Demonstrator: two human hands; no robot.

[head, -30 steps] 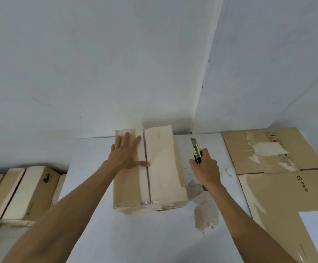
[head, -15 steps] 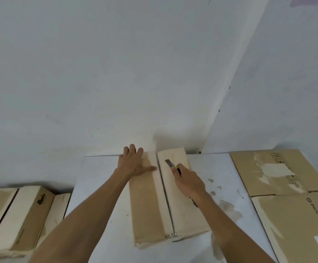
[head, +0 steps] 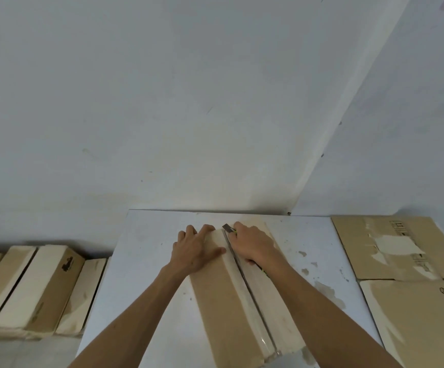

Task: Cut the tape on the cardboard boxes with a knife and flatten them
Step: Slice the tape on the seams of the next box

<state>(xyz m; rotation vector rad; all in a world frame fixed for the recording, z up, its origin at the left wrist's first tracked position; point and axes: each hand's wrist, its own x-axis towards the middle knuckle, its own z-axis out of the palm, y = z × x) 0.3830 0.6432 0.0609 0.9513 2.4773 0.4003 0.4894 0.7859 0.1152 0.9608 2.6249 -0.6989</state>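
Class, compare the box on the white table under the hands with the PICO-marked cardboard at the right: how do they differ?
The box on the table is assembled and stands full height; the PICO cardboard lies flat. The box is taped along its top seam, where the right hand holds the knife; the PICO cardboard has no hand on it. The left hand presses on the box only. Both are brown cardboard.

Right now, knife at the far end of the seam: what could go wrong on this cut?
1. The left hand presses flat on the box, thumb right beside the taped seam. If the knife slips sideways, it could hit the thumb.
2. The right hand would likely draw the blade toward the body along the seam; a sudden release could overshoot toward the forearms.
3. The box sits loose on the table, so it may slide if the pressing hand lifts.
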